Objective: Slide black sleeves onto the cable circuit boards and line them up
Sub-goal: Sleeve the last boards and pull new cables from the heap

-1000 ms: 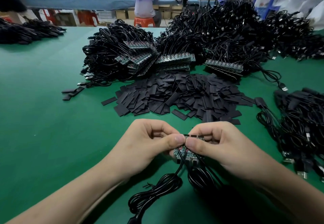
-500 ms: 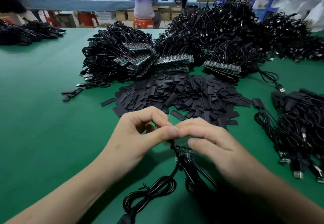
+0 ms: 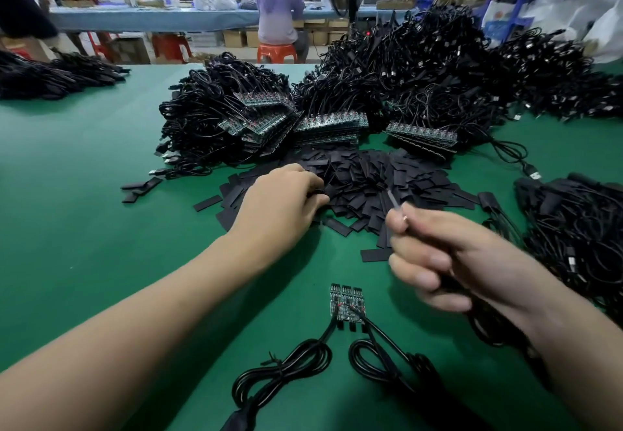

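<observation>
left hand (image 3: 283,206): reaching into the near-left edge of the sleeve pile (image 3: 377,177) in the middle of the frame, fingers curling down and pinching one black sleeve (image 3: 316,192)
right hand (image 3: 441,258): hovering at centre right, pretty blurry, fingers wrapping tight around a black cable (image 3: 487,324) that's trailing off toward the lower right; a thin grey tip (image 3: 392,198) is poking up out of the fist, can't tell what it is
circuit boards (image 3: 346,302): three are lying side by side and touching on the green table (image 3: 84,228) at lower centre, below both hands, neither hand touching them
loose cables (image 3: 286,371): running off those boards and coiling in two loops toward the bottom edge
stray sleeves (image 3: 140,187): a few are lying just left of the pile
board stacks (image 3: 332,125): sitting in rows right behind the pile
cable heaps (image 3: 421,69): piling up across the upper half, with more at the right edge and upper left
background: a person (image 3: 279,9) is sitting on an orange stool (image 3: 276,53) at top centre
</observation>
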Motion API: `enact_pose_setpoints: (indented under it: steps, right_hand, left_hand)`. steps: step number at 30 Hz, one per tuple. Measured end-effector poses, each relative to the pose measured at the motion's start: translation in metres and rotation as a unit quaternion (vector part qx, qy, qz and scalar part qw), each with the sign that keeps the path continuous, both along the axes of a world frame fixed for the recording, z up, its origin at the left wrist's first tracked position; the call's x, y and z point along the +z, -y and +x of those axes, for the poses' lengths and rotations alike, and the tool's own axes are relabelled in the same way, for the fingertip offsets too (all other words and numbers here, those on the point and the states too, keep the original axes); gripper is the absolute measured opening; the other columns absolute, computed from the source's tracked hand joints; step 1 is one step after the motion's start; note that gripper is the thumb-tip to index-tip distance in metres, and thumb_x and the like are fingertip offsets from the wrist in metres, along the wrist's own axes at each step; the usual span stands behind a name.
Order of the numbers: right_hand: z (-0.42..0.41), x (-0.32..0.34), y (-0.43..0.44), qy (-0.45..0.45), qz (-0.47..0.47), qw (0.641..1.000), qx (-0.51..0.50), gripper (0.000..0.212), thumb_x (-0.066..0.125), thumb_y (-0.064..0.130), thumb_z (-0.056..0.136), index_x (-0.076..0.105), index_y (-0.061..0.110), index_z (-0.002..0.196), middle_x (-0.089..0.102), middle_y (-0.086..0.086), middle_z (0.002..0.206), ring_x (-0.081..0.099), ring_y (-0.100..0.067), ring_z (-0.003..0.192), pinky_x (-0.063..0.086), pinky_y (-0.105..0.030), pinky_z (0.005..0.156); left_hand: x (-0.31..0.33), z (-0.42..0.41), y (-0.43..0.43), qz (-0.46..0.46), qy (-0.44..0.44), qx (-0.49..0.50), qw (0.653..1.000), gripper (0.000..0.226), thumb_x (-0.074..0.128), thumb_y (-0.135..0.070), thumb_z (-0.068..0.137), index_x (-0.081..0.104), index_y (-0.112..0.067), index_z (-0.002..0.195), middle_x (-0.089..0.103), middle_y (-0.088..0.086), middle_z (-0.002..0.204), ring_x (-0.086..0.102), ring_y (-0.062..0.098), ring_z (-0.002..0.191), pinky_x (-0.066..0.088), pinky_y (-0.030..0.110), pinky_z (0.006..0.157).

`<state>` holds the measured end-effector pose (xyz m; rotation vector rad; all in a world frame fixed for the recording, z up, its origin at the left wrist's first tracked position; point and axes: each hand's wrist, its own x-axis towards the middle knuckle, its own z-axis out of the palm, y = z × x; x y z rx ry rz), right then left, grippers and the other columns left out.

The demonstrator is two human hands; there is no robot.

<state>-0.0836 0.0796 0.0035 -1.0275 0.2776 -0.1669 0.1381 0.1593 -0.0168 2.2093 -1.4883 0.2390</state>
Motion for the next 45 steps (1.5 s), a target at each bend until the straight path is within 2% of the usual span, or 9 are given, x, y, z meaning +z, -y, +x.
enact_pose_setpoints:
  steps: [6, 11, 16, 20, 23, 29, 35, 39, 45]
  right_hand:
    - [0.009, -0.024, -0.002, -0.142, -0.308, 0.933, -0.123, 0.03, 0.05, 0.028, 0.106, 0.06, 0.013, 0.082, 0.037, 0.005, 0.054, 0.038, -0.013, 0.049, 0.031, -0.023, 0.042]
    - [0.013, -0.032, -0.006, -0.164, -0.498, 0.831, -0.185, 0.032, 0.053, 0.042, 0.1, 0.061, 0.018, 0.08, 0.04, 0.006, 0.054, 0.036, -0.012, 0.051, 0.03, -0.029, 0.055]
    - [0.015, -0.036, -0.008, -0.131, -0.56, 0.777, -0.257, 0.046, 0.06, 0.047, 0.096, 0.044, 0.007, 0.078, 0.029, 0.007, 0.058, 0.027, -0.007, 0.053, 0.028, -0.025, 0.051]
    - [0.014, -0.033, -0.012, -0.117, -0.536, 0.791, -0.27, 0.035, 0.064, 0.048, 0.093, 0.058, 0.015, 0.081, 0.045, 0.009, 0.056, 0.038, -0.008, 0.051, 0.032, -0.023, 0.048]
    - [0.014, -0.031, -0.015, -0.115, -0.509, 0.827, -0.206, 0.039, 0.062, 0.047, 0.096, 0.066, 0.008, 0.09, 0.061, -0.01, 0.067, 0.05, -0.031, 0.061, 0.042, -0.042, 0.057]
    - [0.02, -0.036, -0.031, -0.088, -0.491, 0.854, -0.145, 0.047, 0.057, 0.051, 0.095, 0.067, 0.005, 0.096, 0.043, -0.019, 0.069, 0.035, -0.018, 0.06, 0.028, -0.042, 0.058]
    - [0.014, -0.03, -0.026, -0.113, -0.52, 0.838, -0.119, 0.043, 0.036, 0.055, 0.098, 0.064, 0.025, 0.089, 0.039, 0.003, 0.064, 0.039, -0.012, 0.059, 0.033, -0.038, 0.062]
    - [0.011, -0.027, -0.024, -0.113, -0.571, 0.811, -0.055, 0.044, 0.039, 0.05, 0.1, 0.056, 0.018, 0.075, 0.038, 0.008, 0.058, 0.035, -0.003, 0.053, 0.027, -0.022, 0.053]
    - [0.011, -0.025, -0.025, -0.106, -0.57, 0.814, -0.012, 0.045, 0.045, 0.041, 0.102, 0.038, 0.011, 0.069, 0.033, 0.007, 0.061, 0.03, -0.004, 0.055, 0.025, -0.029, 0.054]
  left_hand:
    - [-0.014, 0.001, 0.017, 0.022, 0.07, 0.04, 0.997, 0.024, 0.07, -0.044, 0.092, 0.074, -0.032, 0.112, 0.064, -0.007, 0.108, 0.063, 0.022, 0.102, 0.048, 0.032, 0.072]
    - [-0.014, -0.002, 0.009, -0.004, 0.076, -0.006, 0.997, 0.014, 0.069, -0.039, 0.094, 0.077, -0.033, 0.105, 0.07, -0.011, 0.107, 0.064, 0.015, 0.103, 0.051, 0.032, 0.081]
    - [0.0, -0.024, -0.02, -0.016, -0.19, -0.156, 0.969, 0.007, 0.079, -0.032, 0.087, 0.079, -0.027, 0.092, 0.076, -0.013, 0.076, 0.071, 0.003, 0.073, 0.056, 0.027, 0.079]
    - [-0.001, -0.03, -0.047, -0.019, -0.345, -0.188, 0.919, 0.005, 0.075, -0.026, 0.089, 0.079, -0.027, 0.092, 0.074, -0.003, 0.069, 0.07, 0.009, 0.067, 0.059, 0.034, 0.078]
    - [-0.004, -0.03, -0.058, -0.034, -0.393, -0.183, 0.901, 0.01, 0.075, -0.025, 0.088, 0.079, -0.025, 0.098, 0.073, -0.001, 0.071, 0.068, 0.01, 0.067, 0.057, 0.039, 0.074]
    - [-0.008, -0.041, -0.074, -0.116, -0.112, -0.192, 0.968, 0.03, 0.083, -0.045, 0.08, 0.078, -0.029, 0.105, 0.07, -0.02, 0.087, 0.066, -0.001, 0.08, 0.055, 0.024, 0.073]
    - [-0.01, -0.035, -0.079, -0.165, -0.154, -0.166, 0.96, 0.023, 0.083, -0.032, 0.078, 0.081, -0.026, 0.1, 0.074, -0.02, 0.089, 0.07, 0.001, 0.082, 0.057, 0.025, 0.073]
    - [-0.009, -0.03, -0.08, -0.166, -0.174, -0.159, 0.958, 0.021, 0.081, -0.034, 0.077, 0.082, -0.026, 0.096, 0.074, -0.019, 0.087, 0.071, 0.001, 0.082, 0.053, 0.016, 0.075]
    - [-0.01, -0.029, -0.082, -0.156, -0.171, -0.17, 0.958, 0.023, 0.08, -0.038, 0.076, 0.083, -0.025, 0.095, 0.075, -0.019, 0.088, 0.071, -0.002, 0.084, 0.055, 0.019, 0.08]
